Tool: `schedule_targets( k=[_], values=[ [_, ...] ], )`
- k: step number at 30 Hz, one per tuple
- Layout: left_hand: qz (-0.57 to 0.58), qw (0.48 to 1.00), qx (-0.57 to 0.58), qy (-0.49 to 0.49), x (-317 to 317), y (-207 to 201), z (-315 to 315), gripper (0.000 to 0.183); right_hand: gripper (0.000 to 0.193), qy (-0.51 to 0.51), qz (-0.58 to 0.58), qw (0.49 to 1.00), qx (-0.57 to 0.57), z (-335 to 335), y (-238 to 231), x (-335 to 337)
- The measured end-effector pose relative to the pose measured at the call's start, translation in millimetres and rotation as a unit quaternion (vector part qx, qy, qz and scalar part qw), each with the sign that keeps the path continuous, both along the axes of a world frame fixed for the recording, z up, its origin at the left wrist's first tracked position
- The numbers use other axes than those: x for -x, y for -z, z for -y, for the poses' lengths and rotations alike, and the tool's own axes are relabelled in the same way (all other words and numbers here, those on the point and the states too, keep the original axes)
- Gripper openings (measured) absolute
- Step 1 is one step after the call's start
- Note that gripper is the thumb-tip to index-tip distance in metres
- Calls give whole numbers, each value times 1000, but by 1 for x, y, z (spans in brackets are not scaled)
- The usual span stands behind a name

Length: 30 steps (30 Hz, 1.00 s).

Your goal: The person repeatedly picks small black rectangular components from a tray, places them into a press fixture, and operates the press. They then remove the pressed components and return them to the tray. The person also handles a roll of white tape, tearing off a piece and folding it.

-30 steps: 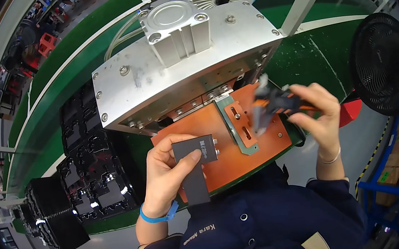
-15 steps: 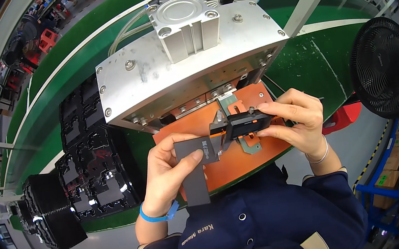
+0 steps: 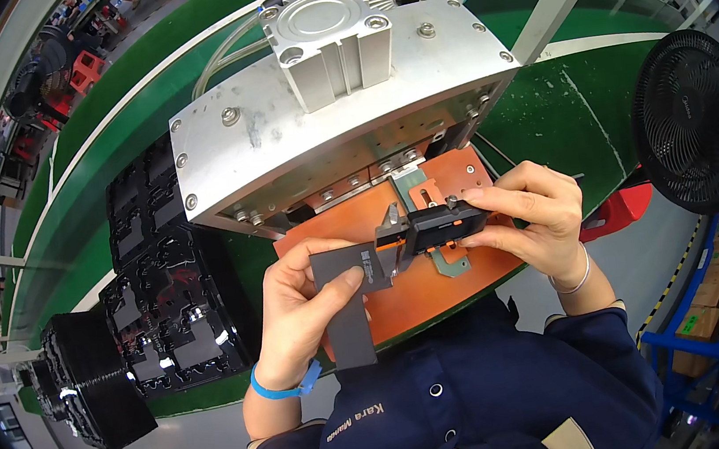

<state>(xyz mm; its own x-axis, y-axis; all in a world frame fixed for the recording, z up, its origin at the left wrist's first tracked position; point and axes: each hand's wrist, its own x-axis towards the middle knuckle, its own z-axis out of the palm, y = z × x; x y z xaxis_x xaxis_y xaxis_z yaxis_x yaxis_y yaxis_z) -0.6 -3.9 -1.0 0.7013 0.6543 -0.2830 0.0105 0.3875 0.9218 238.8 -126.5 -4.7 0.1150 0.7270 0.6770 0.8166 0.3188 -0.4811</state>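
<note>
black plastic trays (image 3: 155,336) lie to the left of the left hand (image 3: 300,311), which pinches a dark grey l-shaped piece (image 3: 351,327), thumb on its upper face and fingers curled beneath. the piece reaches out just right of that hand, its long leg pointing back towards the person and its short arm pointing right, towards the other hand. it looks light, thin and stiff, smooth enough to slide a little and perhaps easily dented, so the flat faces near the corner seem the safest hold. below and between both hands spreads an orange plate (image 3: 404,308). a black caliper with orange trim (image 3: 444,231) is just left of the right hand (image 3: 544,212), its long axis running left to right, its jaws by the short arm; whether they touch cannot be told. the right thumb and fingers clasp its rigid housing, a sound place to grip
</note>
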Motion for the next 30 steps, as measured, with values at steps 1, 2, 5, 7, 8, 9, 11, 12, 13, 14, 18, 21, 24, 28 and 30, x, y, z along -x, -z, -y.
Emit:
schedule_targets(
  k=[1,2,5,7,8,9,11,12,13,14,18,21,24,28,30],
  values=[
    [1,1000,-3,-2,0,0,0,20,50,0,-2,1000,-2,0,0,0],
    [3,1000,-6,-4,0,0,0,20,50,-1,-4,1000,-4,0,1,0],
    [-5,1000,-1,-4,1,1,0,21,50,12,-18,1000,-9,-3,1,-2],
    [0,1000,0,0,0,0,1,21,50,16,-8,1000,-10,-5,1,-3],
    [3,1000,1,2,0,0,1,21,50,17,-3,1000,-10,-6,1,-3],
    [2,1000,3,6,0,-1,0,21,50,17,-8,1000,-10,-6,1,-3],
    [-1,1000,6,13,1,-3,0,21,50,18,-16,1000,-8,-5,2,-3],
    [1,1000,3,14,1,-2,0,21,50,18,-18,1000,-8,-6,2,-2],
    [4,1000,-1,14,2,0,-1,21,50,19,-19,1000,-7,-6,2,-2],
    [6,1000,-4,15,2,1,-1,21,50,20,-20,1000,-7,-6,2,-1],
    [7,1000,-2,10,3,1,0,20,50,22,-15,1000,-12,-6,2,0],
    [3,1000,-4,8,3,1,0,19,50,25,-11,1000,-10,-5,3,1],
    [2,1000,-4,6,3,0,0,19,50,24,-11,1000,-10,-5,4,1],
    [-6,1000,-7,8,1,0,0,19,49,25,-9,1000,-15,-4,4,-1],
    [2,1000,-5,7,0,0,0,19,48,25,-13,1000,-14,-3,5,-1]
  ],
)
